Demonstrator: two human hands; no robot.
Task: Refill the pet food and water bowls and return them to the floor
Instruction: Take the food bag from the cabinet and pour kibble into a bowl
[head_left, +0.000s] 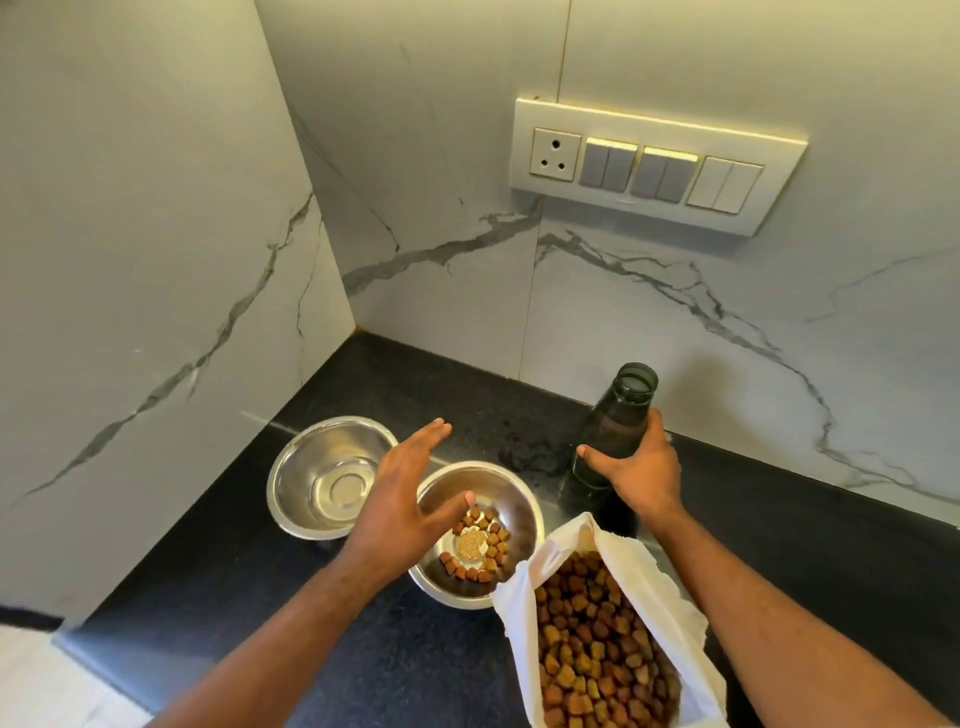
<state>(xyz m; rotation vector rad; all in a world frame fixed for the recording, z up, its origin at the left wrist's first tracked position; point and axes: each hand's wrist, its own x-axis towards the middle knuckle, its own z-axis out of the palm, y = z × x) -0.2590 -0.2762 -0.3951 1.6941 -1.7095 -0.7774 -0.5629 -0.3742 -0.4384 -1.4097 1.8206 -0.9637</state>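
Two steel bowls sit side by side on the black countertop (363, 670), tucked toward the marble-tiled corner. On my feed the left bowl (324, 475) looks shiny and holds no kibble; I cannot tell whether there is water in it. Its neighbour, the food bowl (493, 493), holds a thin ring of brown kibble (475, 574) around its bare centre. Just beside its near right rim stands an open white bag (524, 613), full of the same brown chunks. My left hand (400, 499) is released, fingers straight and together, palm turned inward, hovering over the gap between both bowls and gripping nothing. My right hand (641, 467) is wrapped around the body of a dark uncapped bottle (621, 410), which stands upright on the counter behind the bag. Both forearms reach forward from the bottom of the frame.
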